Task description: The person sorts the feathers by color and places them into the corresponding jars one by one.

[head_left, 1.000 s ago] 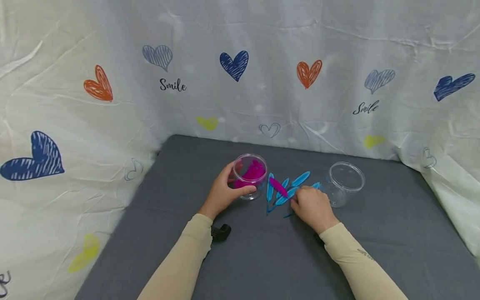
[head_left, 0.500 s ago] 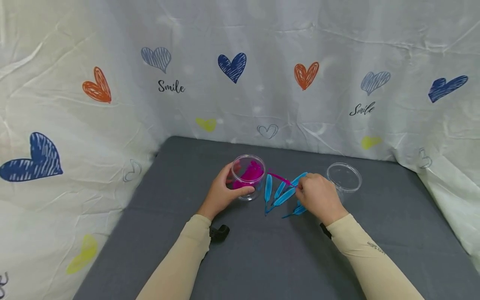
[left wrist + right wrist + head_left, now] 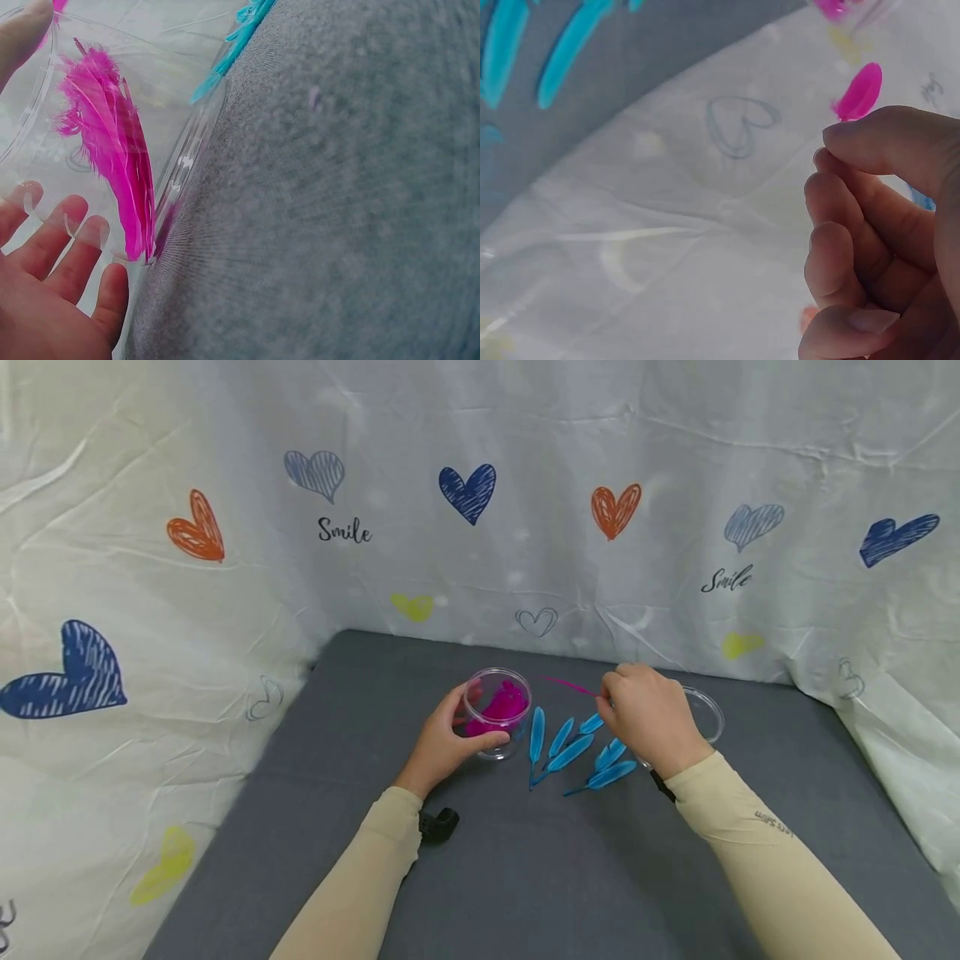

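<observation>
My left hand [image 3: 450,739] curls round a clear plastic jar [image 3: 498,747] standing on the table, thumb at the front and fingers behind. Inside the jar is a bunch of magenta feathers [image 3: 112,142], leaning against the wall. Between thumb and forefinger, my right hand [image 3: 648,718] pinches one magenta feather [image 3: 861,91] by its end. In the head view that feather is raised above the table, its tip pointing left toward the jar. Several blue feathers [image 3: 570,753] lie spread on the cloth below and between the hands.
A second clear jar [image 3: 708,710] stands at the right, partly hidden behind my right hand. Grey cloth [image 3: 525,877] covers the table. A white curtain [image 3: 540,552] printed with hearts hangs along the back and left side.
My right hand has picked the magenta feather up off the blue ones and lifted it up and away, toward the back. The left hand stays on its jar.
</observation>
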Tool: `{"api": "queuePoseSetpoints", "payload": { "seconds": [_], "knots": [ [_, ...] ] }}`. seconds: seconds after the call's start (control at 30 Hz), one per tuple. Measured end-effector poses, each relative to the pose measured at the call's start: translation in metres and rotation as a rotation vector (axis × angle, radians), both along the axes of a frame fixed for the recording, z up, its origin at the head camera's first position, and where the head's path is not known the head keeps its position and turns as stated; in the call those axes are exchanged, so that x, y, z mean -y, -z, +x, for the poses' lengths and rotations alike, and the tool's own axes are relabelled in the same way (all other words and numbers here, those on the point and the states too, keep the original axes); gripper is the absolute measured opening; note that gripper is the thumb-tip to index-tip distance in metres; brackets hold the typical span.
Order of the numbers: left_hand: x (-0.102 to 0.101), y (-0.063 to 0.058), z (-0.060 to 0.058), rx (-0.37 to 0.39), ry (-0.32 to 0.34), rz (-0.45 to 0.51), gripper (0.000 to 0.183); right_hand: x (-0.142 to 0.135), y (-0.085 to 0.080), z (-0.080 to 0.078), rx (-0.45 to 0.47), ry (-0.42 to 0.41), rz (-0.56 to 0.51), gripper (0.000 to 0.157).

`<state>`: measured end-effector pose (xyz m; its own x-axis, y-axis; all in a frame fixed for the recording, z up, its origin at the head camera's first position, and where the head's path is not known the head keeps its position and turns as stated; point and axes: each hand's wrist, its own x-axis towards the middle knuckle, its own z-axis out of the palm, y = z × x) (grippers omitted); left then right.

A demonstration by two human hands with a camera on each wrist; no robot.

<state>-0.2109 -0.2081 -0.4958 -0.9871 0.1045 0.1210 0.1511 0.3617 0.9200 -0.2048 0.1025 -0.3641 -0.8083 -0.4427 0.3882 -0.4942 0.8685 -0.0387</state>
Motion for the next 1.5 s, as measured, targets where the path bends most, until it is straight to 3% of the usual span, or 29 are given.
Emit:
{"api": "queuePoseSetpoints", "payload": {
  "seconds": [0.4, 0.6, 0.9, 1.27, 1.5],
  "knots": [
    [-0.001, -0.003, 0.003, 0.011, 0.001, 0.012, 0.094, 0.034, -0.016, -0.004, -0.076, -0.145, 0.118, 0.025],
    [0.001, -0.001, 0.002, 0.007, -0.002, 0.009, 0.096, 0.053, -0.016, -0.008, -0.100, -0.196, 0.204, 0.016],
    [0.002, 0.001, 0.000, -0.006, 0.007, 0.025, 0.095, 0.077, -0.020, -0.012, -0.122, -0.237, 0.252, 0.013],
    [0.003, -0.001, 0.002, 0.033, 0.015, 0.034, 0.096, 0.101, -0.017, -0.022, -0.112, -0.235, 0.351, 0.003],
    [0.004, -0.001, 0.003, 0.036, 0.023, 0.053, 0.097, 0.113, -0.009, -0.025, -0.100, -0.239, 0.374, 0.017]
  ]
}}
